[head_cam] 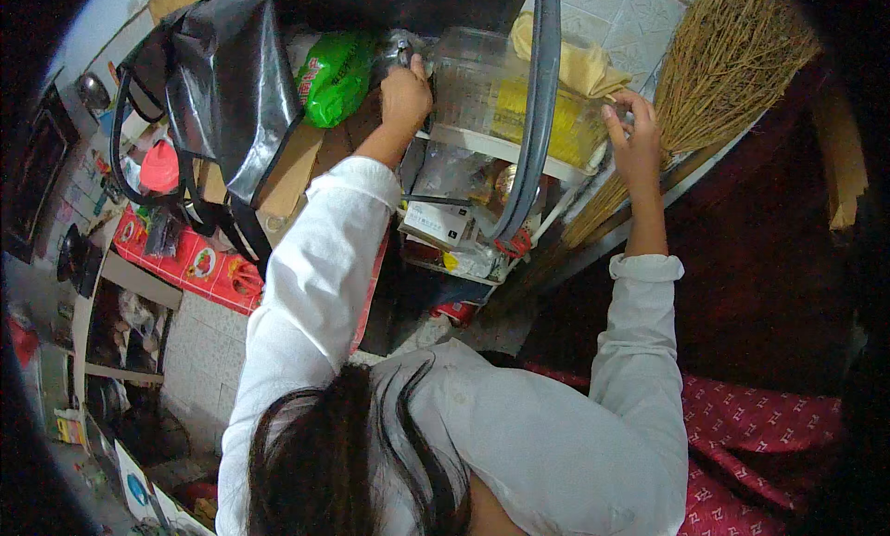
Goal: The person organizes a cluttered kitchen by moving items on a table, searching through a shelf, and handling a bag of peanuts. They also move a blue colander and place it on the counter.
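My left hand (406, 98) reaches to the back beside a clear plastic container (466, 98), its fingers near a small shiny item (400, 48) that I cannot make out. A bright green plastic bag (337, 80) lies just left of it. On the right, my right hand (636, 122) has its thumb and forefinger at the end of a yellow cloth (573, 59), which hangs over the container's right rim; whether they pinch it is unclear. Something yellow (528, 119) shows through the container's wall. A grey curved handle or tube (542, 112) crosses in front of the container.
A straw broom (730, 63) leans at the right. A shelf below holds a white box (438, 223) and plastic bags. At left are a shiny black bag (229, 84), cardboard (288, 174) and a red patterned tablecloth (188, 258). Dark red patterned fabric (751, 452) lies lower right.
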Demonstrator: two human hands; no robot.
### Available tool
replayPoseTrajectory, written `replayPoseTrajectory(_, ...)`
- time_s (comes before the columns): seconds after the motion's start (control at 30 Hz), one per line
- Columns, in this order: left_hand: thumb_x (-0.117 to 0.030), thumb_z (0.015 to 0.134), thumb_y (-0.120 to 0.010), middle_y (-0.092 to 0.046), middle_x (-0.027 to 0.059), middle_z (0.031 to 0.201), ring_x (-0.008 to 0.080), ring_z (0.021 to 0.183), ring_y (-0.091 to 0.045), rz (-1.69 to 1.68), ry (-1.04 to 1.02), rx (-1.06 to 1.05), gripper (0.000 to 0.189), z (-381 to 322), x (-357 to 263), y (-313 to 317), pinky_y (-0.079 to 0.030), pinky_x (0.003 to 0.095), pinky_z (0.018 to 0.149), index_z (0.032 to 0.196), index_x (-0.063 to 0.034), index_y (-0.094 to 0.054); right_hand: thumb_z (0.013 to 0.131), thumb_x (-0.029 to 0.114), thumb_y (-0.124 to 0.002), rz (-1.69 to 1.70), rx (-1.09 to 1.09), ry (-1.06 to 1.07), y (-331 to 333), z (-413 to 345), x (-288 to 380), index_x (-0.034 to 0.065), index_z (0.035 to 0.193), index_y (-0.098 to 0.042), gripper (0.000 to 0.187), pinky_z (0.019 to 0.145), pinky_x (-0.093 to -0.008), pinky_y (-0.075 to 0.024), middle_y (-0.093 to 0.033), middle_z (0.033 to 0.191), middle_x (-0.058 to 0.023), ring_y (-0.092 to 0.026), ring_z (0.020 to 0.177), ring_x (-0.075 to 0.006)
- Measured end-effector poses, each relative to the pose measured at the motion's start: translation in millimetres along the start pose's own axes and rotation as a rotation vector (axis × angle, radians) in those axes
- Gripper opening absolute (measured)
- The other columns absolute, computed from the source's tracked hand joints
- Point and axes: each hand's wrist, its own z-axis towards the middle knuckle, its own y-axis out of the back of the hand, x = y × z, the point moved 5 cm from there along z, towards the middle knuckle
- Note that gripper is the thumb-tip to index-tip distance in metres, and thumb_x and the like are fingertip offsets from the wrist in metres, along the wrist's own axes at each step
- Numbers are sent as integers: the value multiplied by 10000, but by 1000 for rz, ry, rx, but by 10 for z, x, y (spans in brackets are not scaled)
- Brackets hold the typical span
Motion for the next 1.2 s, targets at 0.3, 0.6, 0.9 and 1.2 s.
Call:
replayPoseTrajectory(0.3,-311,892,-458,-651,224,827,396,768,-641,371,-230,41,340,38,-141,180,-510,482,708,922,4,-583,817,181,-657,-72,9,73,12,11,83,20,1056,-542,310,771,-353,-506,-516,1126,-142,-552,998,-273)
replayPoseTrajectory(0.6,-252,829,-558,-615,268,1009,385,965,-605,101,-281,453,559,156,168,107,-468,443,821,1240,81,-378,761,92,-691,-134,23,93,-12,1,116,40,1028,-579,294,720,-350,-496,-571,1049,-139,-584,911,-309)
replayPoseTrajectory(0.9,-178,756,-614,-629,251,926,408,856,-612,203,-336,236,563,82,160,62,-491,465,763,1255,27,-452,851,43,-590,-273,-19,260,57,-83,250,33,1063,-585,212,693,-334,-498,-609,1064,-131,-626,823,-254)
replayPoseTrajectory(1.2,-112,789,-529,-647,226,893,358,851,-641,533,-310,309,504,-30,-165,182,-521,436,698,1253,52,-417,886,69,-533,-230,-61,259,23,-97,334,43,1090,-573,209,813,-357,-466,-617,1026,-135,-598,965,-287)
